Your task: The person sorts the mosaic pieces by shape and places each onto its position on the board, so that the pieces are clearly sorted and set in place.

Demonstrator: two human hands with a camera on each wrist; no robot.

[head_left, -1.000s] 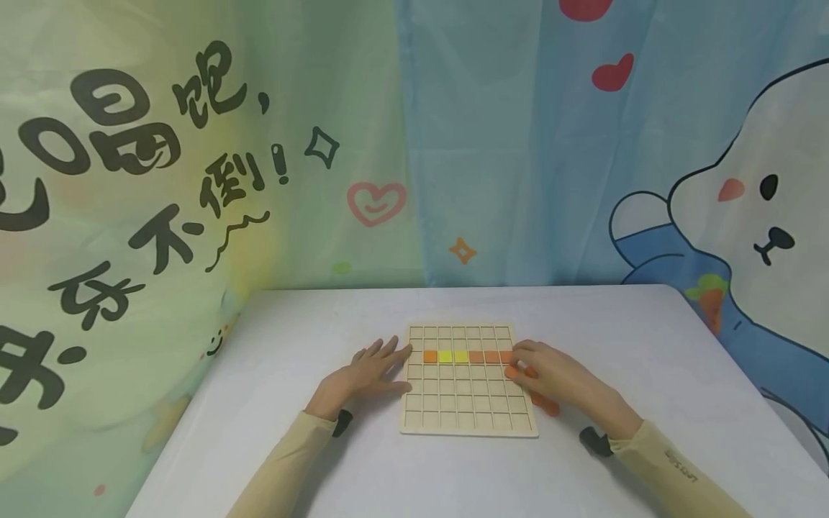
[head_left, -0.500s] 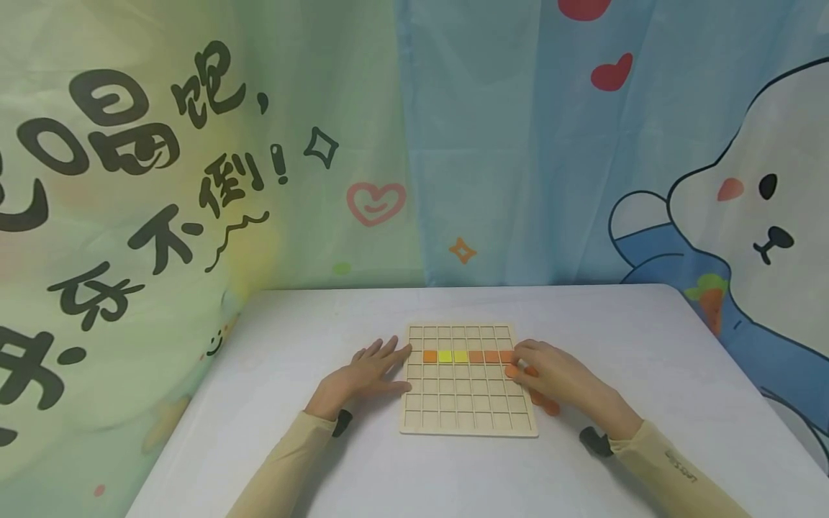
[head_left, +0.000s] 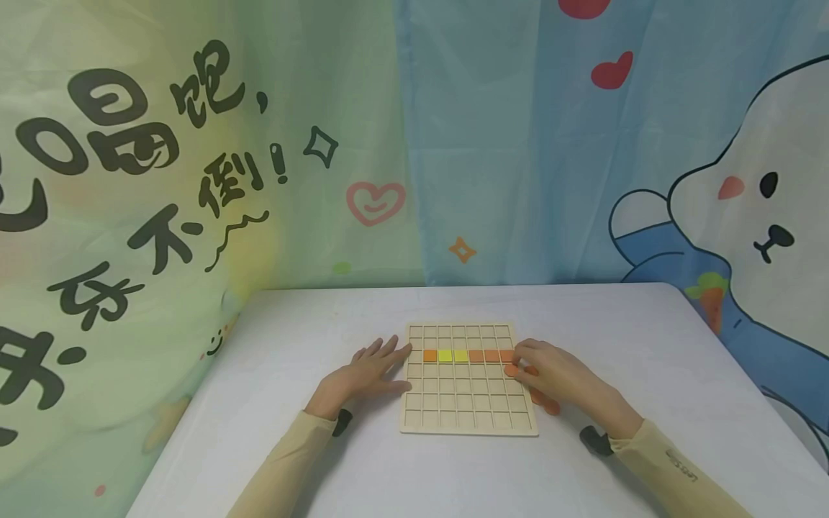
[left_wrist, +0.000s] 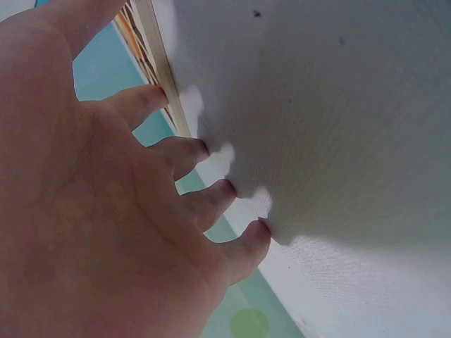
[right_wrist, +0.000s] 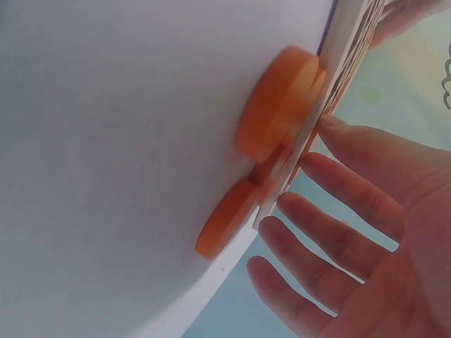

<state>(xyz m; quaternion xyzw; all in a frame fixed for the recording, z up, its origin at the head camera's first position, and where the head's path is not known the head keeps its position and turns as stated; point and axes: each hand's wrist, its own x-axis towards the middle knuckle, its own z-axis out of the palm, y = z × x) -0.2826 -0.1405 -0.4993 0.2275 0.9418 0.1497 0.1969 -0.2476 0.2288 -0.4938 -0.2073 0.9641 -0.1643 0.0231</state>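
Running crosswise, the tile row (head_left: 476, 356) ends at the right hand (head_left: 550, 368), fingers loosely extended; the splayed left hand (head_left: 364, 373) lies farther.

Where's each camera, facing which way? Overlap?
Head: on the head, facing forward and down at the grid board; left hand, right hand and sleeves show.
Left wrist: on that wrist, facing the board's edge; left hand shows.
Right wrist: on that wrist, facing the board's edge and orange pieces beside it; right hand shows, part of the left at top right.
Shared: board in all three; orange pieces in head and right wrist.
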